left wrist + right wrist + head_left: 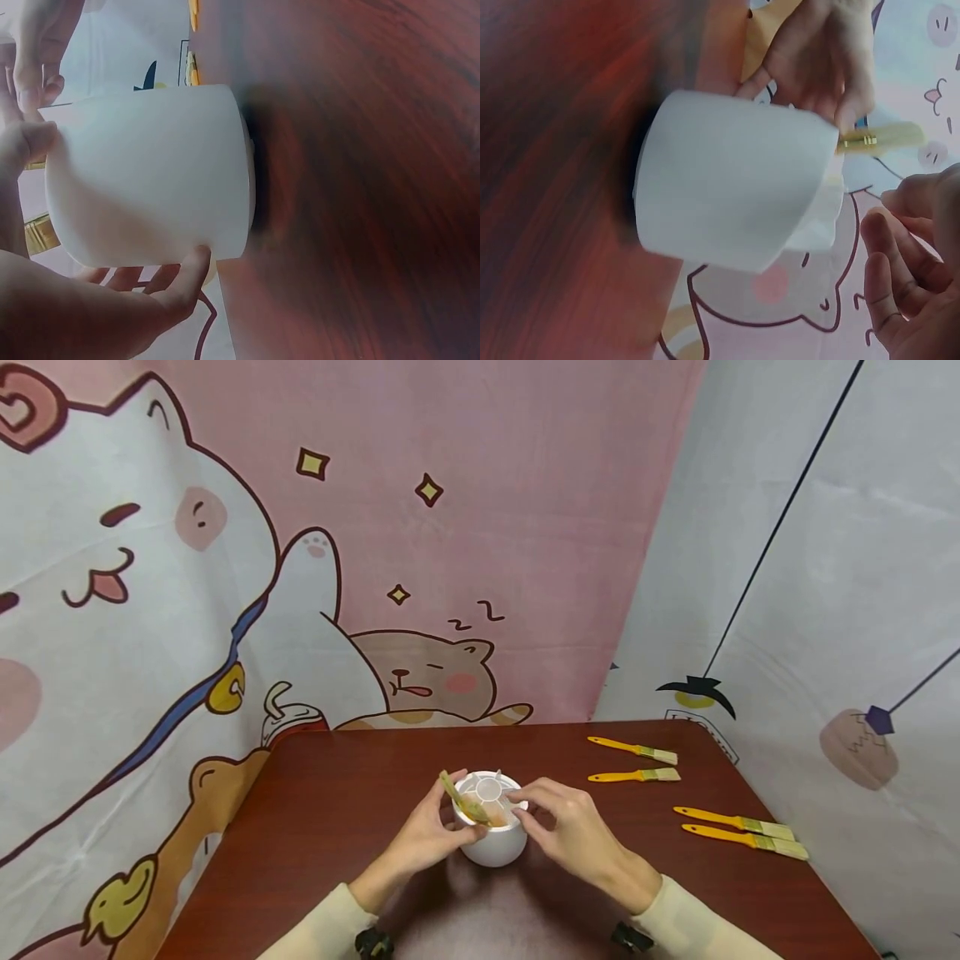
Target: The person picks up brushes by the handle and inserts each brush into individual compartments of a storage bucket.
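A round white container (491, 847) stands on the table, its open top divided by a pale insert (489, 789) with a round middle and radiating walls. My left hand (429, 827) grips the container around its left side, the thumb near the front of the rim. A brush (877, 139) leans out over the rim beside the left hand, its yellowish end upward and its lower part hidden inside. At the right of the rim is my right hand (573, 827), fingers loosely bent and fingertips near the insert. In the right wrist view nothing shows between those fingertips (874, 225).
Several flat brushes with yellow handles lie on the right of the dark red-brown table (337, 793): one brush (633, 750) and another below it farther back, and a close pair (738, 837) near the right edge. A cartoon-printed cloth (525, 527) hangs behind the table.
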Demonstrator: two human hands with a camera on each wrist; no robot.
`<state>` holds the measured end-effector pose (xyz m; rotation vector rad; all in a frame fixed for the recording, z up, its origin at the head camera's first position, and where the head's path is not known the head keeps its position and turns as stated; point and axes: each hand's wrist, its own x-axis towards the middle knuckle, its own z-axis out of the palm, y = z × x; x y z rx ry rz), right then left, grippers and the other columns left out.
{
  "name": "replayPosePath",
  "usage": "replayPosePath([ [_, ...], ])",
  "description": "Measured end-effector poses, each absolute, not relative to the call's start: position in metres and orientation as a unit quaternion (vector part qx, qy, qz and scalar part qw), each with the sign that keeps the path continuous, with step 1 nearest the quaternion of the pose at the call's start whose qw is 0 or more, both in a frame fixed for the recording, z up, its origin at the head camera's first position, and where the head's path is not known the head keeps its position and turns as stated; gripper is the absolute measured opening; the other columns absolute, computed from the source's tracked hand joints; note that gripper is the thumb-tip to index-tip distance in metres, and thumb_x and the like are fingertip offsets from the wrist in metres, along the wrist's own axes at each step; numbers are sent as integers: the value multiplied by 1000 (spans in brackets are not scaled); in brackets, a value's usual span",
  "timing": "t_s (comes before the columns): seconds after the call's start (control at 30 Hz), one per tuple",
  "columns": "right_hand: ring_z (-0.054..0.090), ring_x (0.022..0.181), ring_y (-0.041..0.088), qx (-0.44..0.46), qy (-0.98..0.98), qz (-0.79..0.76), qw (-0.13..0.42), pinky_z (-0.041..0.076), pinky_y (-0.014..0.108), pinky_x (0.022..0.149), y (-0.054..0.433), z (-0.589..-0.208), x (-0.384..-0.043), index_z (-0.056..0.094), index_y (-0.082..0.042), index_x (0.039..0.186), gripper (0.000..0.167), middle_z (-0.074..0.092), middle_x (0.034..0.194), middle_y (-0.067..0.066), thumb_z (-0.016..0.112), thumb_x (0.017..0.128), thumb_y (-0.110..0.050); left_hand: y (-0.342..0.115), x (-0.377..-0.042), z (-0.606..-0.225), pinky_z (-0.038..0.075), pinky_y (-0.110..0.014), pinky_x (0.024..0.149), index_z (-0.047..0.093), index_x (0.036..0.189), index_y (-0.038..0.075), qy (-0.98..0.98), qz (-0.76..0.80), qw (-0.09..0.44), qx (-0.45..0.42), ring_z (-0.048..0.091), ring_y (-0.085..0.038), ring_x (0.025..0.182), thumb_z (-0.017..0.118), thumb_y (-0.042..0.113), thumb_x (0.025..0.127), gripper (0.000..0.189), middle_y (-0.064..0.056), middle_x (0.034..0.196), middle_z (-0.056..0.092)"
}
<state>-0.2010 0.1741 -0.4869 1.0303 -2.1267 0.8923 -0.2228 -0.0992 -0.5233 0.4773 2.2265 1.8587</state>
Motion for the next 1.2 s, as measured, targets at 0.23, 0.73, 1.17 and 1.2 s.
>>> replayPosePath([
  [0.23, 80, 89, 11, 339, -824, 333, 308, 66, 23, 77, 197, -488, -209, 87, -10, 119, 32, 88, 112, 0, 94, 91, 4, -97, -223, -523, 64, -45, 117, 32, 182, 6, 768, 609, 86, 177, 63, -43, 154, 93, 10, 93, 108, -28, 171, 57],
  [0.73, 75, 83, 17, 222, -870, 272, 347, 55, 21, 70, 266, -514, -244, 88, -7, 117, 30, 86, 105, 5, 94, 89, 5, -56, -187, -529, 51, -65, 127, 35, 172, 5, 856, 508, -91, 17, 59, -45, 155, 111, 55, 71, 136, -21, 161, 52],
  [1.17, 75, 84, 38, 99, -923, 253, 272, 64, 48, 76, 319, -536, -268, 85, 1, 122, 23, 83, 118, 26, 87, 99, -1, -52, -186, -528, 51, -63, 126, 46, 159, 4, 850, 517, -99, 31, 63, -41, 150, 109, 38, 76, 109, -18, 155, 55],
  [1.2, 75, 87, 40, 87, -928, 251, 260, 65, 54, 80, 322, -536, -269, 85, 1, 123, 23, 83, 121, 28, 87, 101, -2, -54, -187, -528, 51, -63, 126, 47, 159, 4, 850, 517, -97, 38, 63, -40, 149, 108, 37, 76, 108, -18, 155, 56],
])
